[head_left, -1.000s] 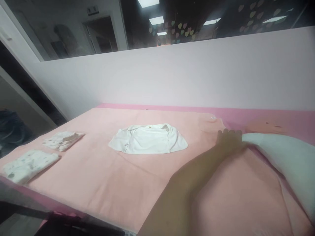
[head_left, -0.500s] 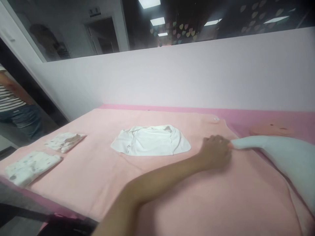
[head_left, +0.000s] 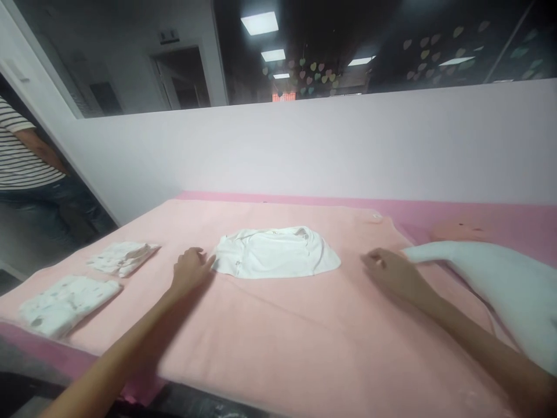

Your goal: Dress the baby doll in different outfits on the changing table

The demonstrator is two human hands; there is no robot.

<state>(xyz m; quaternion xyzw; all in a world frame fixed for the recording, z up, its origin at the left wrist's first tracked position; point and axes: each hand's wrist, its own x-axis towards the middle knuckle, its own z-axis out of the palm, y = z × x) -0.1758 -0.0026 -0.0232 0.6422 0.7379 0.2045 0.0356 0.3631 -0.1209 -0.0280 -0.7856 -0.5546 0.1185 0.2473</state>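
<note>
A folded white cloth garment (head_left: 278,255) lies on the pink blanket (head_left: 261,337) in the middle of the table. At its left edge is my left hand (head_left: 191,270), with thumb and fingers apart; the thumb side touches or nearly touches the cloth. My right hand (head_left: 389,273) hovers or rests a little to the right of the garment, fingers loosely curled with a gap to the thumb and nothing visible in them. Just beyond that hand, a pale blue, smooth tapering thing (head_left: 487,273) lies along the right side.
Two folded white patterned cloth pieces, a nearer bundle (head_left: 69,302) and a farther one (head_left: 124,258), lie at the left. A peach-coloured shape (head_left: 461,230) sits at the back right. A white partition (head_left: 304,151) stands behind. A person in a striped top (head_left: 26,151) is at far left.
My left hand has moved from beside the pale blue thing, across to the garment's left edge. My right hand has come into view at the right. The view has shifted slightly.
</note>
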